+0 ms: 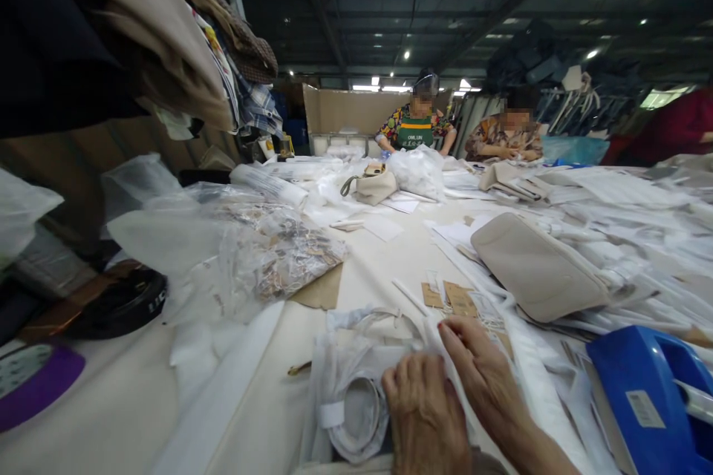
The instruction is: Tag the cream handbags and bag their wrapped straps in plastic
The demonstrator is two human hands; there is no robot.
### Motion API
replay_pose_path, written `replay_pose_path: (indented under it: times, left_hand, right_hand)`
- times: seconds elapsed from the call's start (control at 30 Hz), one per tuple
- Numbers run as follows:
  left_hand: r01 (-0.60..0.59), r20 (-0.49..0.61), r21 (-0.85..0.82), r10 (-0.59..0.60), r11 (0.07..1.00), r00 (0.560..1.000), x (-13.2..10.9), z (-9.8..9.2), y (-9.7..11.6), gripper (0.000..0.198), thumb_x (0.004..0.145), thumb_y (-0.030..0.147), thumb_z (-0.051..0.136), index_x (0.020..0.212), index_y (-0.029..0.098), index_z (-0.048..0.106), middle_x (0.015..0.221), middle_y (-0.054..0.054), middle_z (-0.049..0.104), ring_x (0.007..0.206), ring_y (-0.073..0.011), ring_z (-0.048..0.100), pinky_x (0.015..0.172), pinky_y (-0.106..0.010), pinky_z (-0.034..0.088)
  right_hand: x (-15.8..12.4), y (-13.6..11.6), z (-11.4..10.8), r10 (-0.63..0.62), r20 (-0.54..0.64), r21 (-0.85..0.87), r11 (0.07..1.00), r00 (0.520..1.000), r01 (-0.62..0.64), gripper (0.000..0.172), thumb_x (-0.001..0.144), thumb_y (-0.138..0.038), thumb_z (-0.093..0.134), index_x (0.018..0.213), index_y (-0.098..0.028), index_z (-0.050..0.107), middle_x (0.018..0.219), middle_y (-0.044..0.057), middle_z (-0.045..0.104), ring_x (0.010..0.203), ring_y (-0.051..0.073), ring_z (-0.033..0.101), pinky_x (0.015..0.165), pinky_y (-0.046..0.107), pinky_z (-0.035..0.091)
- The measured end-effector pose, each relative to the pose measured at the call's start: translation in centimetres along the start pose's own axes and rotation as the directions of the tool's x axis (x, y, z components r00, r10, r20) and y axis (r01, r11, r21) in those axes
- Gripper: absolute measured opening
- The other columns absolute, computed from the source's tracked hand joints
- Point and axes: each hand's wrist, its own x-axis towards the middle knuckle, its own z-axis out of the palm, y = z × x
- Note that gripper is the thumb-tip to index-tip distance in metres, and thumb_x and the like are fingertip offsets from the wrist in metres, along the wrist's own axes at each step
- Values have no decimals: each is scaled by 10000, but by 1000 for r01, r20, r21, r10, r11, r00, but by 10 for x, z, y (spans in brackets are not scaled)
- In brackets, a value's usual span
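In front of me lies a clear plastic bag [323,415] with a coiled pale strap [362,408] and a white band around the strap. My left hand [426,412] rests on the bag's right part, back up, fingers bent and pressed together over the plastic; their tips are hidden. Just right of it, my right hand [487,371] is turned on its side by the bag's edge. Its fingers are stretched out, with no object visible in them. A small brass-coloured clasp [299,369] pokes out at the bag's left. Brown cardboard tags [460,299] lie beyond my right hand.
A big plastic bag of small parts [295,252] stands left. A purple tape roll [41,382] is at the left edge. On the right are a beige handbag [538,263] and a blue tape dispenser [649,393]. Two people [415,126] work across the table.
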Motion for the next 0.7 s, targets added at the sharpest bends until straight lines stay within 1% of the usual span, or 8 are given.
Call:
replay_pose_path:
  times: [0.07,0.13,0.2,0.27,0.37,0.5,0.6,0.7]
  left_hand:
    - [74,-23,-92,-77,993,997,3,-1,-5,274,853,98,348,987,165,577,921,-97,640,859,-230,567,788,-401,410]
    - [174,-3,-149,-177,973,984,6,-4,-8,265,856,105,341,992,139,566,924,-107,652,867,-220,595,780,-363,460]
    - [262,32,-137,-260,955,965,12,-11,-8,283,872,96,316,1020,120,556,981,-119,655,930,-200,609,813,-325,485]
    - [285,65,-69,-281,956,957,20,-21,-5,318,862,48,301,1057,93,550,1031,-135,649,987,-187,605,863,-306,481]
    - [190,132,57,-196,980,972,39,-38,-2,353,807,-21,336,1022,87,594,1036,-145,649,1023,-207,589,904,-326,462]
    - [-17,274,214,-43,977,961,73,-54,-9,382,827,-10,380,1051,180,625,1239,-111,575,1232,-267,444,1039,-493,320]
    - [-153,469,288,0,945,883,96,-55,-19,270,839,60,520,1044,198,629,1197,-64,604,1220,-256,465,1067,-559,259]
    - [-240,611,370,-40,897,791,111,-56,-24,222,874,286,583,1053,157,613,1107,-61,626,1094,-235,558,1004,-531,370]
  right_hand:
    - [-40,-3,-1,-105,-14,26,994,994,106,173,912,-355,430,946,-252,565,910,51,605,843,204,575,734,299,456]
    - [-71,2,8,-118,-2,27,993,993,118,176,926,-317,409,1030,-266,541,983,58,622,870,207,599,771,308,480]
    - [-85,9,20,-61,-38,-25,998,997,60,183,925,-303,410,1073,-260,509,980,61,631,857,214,610,771,333,494]
    - [-85,15,30,-85,-53,-105,991,995,79,187,914,-292,423,1078,-242,495,972,72,630,873,230,608,773,364,495]
    - [-78,15,35,-241,0,-197,951,970,237,167,914,-255,403,1045,-231,504,956,76,621,895,238,590,789,388,479]
    - [-77,7,34,-320,-22,-300,906,947,299,163,914,-178,357,985,-226,496,908,70,599,848,233,553,750,374,444]
    - [-80,2,34,-353,23,-357,871,936,337,180,892,-110,346,897,-226,484,871,63,586,809,231,524,702,353,412]
    - [-80,0,35,-339,60,-412,848,939,333,221,872,-52,329,808,-217,461,814,62,564,759,232,493,686,354,383]
